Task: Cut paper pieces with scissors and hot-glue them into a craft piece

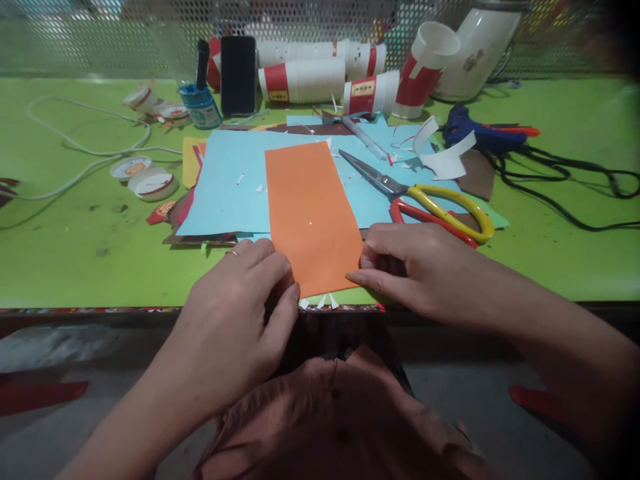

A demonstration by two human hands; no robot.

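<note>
A rectangular sheet of orange paper (313,213) lies partly over light blue paper, its near end by the table's front edge. My left hand (245,303) pinches its near left corner between thumb and curled fingers. At the near right corner, my right hand (415,270) grips the paper's edge, thumb on top and fingers curled. Just beyond my right hand rest scissors (387,185) with one yellow and one red handle, blades pointing away to the left. Small white paper scraps (327,301) lie under the near edge of the orange sheet.
Light blue paper (225,193) covers the green table (65,267). Behind stand paper cups (305,81), a phone (239,77), a blue jar (200,107) and a white jug (477,53). A blue glue gun (475,130) with black cord lies right; a white cable (90,155) loops left.
</note>
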